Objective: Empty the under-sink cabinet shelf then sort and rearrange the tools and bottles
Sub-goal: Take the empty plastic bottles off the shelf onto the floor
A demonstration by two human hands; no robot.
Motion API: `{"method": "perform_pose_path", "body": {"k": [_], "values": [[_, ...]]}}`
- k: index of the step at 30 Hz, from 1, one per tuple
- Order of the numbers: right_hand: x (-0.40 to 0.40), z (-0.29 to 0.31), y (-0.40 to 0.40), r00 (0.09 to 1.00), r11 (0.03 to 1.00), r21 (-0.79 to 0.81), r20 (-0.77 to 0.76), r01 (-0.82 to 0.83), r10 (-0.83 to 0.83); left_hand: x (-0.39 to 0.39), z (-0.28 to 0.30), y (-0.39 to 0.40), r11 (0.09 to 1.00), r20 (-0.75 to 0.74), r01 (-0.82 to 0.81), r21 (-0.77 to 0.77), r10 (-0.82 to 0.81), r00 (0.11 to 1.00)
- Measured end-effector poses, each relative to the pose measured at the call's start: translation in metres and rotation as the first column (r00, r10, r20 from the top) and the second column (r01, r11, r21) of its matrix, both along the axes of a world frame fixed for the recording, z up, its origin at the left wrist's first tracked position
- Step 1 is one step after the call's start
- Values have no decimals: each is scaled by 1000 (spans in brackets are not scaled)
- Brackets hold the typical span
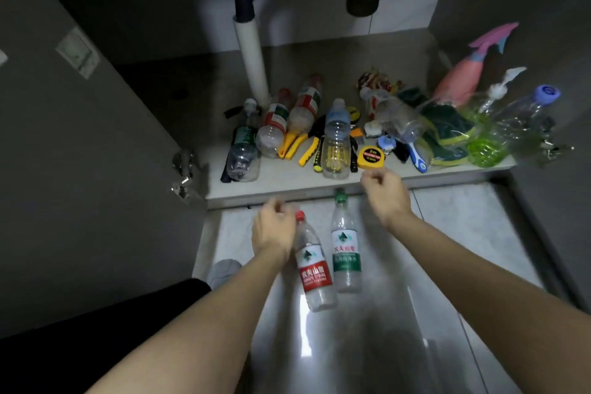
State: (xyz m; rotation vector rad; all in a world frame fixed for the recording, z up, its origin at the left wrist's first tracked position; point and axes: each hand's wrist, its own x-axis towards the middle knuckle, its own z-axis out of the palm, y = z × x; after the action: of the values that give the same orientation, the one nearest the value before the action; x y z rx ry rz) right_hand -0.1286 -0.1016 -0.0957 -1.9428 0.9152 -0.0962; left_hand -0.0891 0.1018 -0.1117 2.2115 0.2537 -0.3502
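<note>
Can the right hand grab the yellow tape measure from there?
Probably yes. The right hand hovers just in front of the yellow tape measure, which sits at the shelf's front edge with nothing between them. The hand looks loosely curled and empty.

The floor tiles are seen to be glossy and smooth, with light glared back off them, and the two bottles lying there, the red-label bottle and the green-label bottle, are made of clear thin plastic with shiny printed wraps. The cabinet shelf is finished pale and matt. A hard glossy yellow plastic case is shown on the tape measure, while the green cloths look soft and are sealed in crinkly clear film.
</note>
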Motion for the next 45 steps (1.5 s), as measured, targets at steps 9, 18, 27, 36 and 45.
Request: {"method": "perform_pose_path", "body": {"k": [9, 18, 27, 36, 45], "values": [[90, 26, 6, 985, 941, -292, -86, -170, 151, 125, 41, -28, 985, 354, 51, 166, -107, 929], [94, -5, 14, 963, 874, -413, -192, -255, 190, 175, 23, -48, 809, 250, 155, 567, -349, 903], [74, 17, 2, 992, 997, -65, 125, 42, -34, 164, 45, -58, 908, 297, 43, 417, -181, 937], [-1, 57, -14, 915, 975, 146, 348, 165, -207, 110, 113, -36, 993, 542, -107, 48, 64, 838], [-114, 93, -66, 736, 901, 112, 539, 419, -409, 27, 147, -41, 975, 618, -36, -218, 167, 768]]}}
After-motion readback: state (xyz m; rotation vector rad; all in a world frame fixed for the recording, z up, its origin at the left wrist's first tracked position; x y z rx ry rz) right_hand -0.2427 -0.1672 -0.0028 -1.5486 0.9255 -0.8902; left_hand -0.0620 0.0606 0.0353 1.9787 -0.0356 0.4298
